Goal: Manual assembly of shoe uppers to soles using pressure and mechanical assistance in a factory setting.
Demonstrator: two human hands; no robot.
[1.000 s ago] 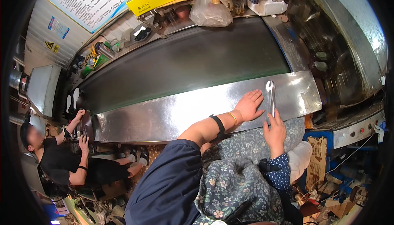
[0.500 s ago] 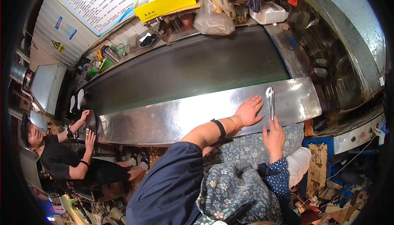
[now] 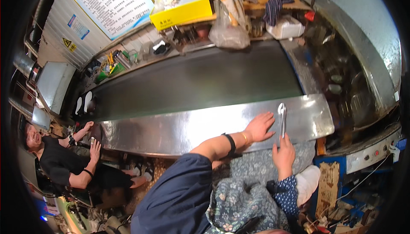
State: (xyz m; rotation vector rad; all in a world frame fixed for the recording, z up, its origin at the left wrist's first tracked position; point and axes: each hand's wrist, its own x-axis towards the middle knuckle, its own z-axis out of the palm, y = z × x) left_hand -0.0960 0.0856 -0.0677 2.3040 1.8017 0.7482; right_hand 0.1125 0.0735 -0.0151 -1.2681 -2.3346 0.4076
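My left hand lies flat on the long shiny metal plate, fingers spread and pointing right. To its right, my right hand is closed around the handle ends of silver pincers. Their rounded jaws point away from me and rest on or just above the plate; which of the two I cannot tell. Nothing shows between the jaws.
Behind the plate runs a wide dark belt, with white shoe-shaped pieces at its far left. A co-worker sits at the left end. A yellow box and a plastic bag are at the back. A control panel stands right.
The view has tilted, so the scene sits slightly lower. Both my hands stay in place on the plate and pincers. The white pieces on the belt have shifted little.
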